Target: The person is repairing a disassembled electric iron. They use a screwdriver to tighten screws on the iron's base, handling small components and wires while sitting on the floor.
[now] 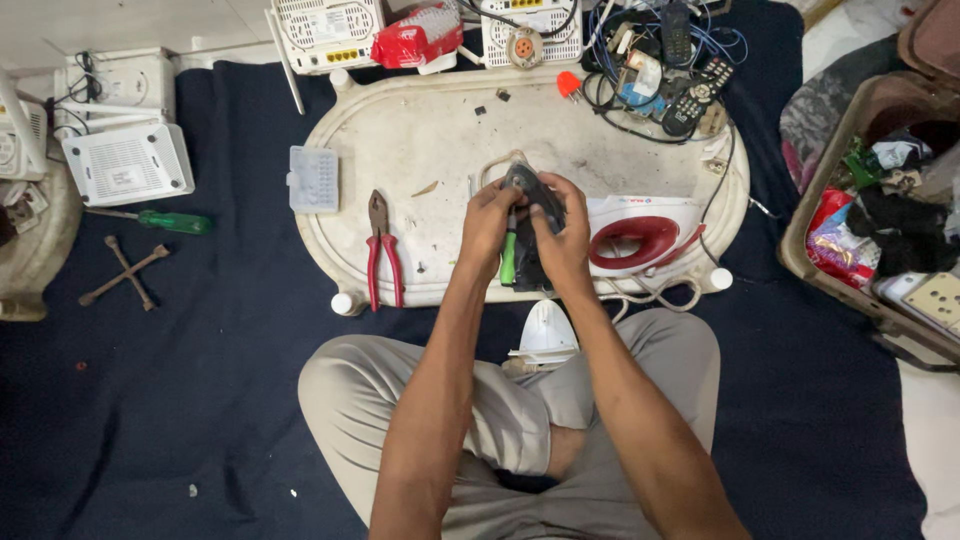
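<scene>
Both hands clamped round a dark part (530, 190) over the middle of the white oval tray (420, 130). Left hand (487, 228) also gripping a green-handled screwdriver (508, 258), tip hidden behind the fingers. Right hand (562, 240) wrapped over the part's right side, covering most of it, so hard to tell what it really is. Just right of the part, a white and red iron body (640, 235), half blocked. Left of it, red pliers (383, 255) and a small clear box (314, 179).

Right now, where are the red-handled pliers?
In the head view, the red-handled pliers lie on the white oval tray, on its left part, just left of the person's left hand and right below the small clear plastic box.
</scene>
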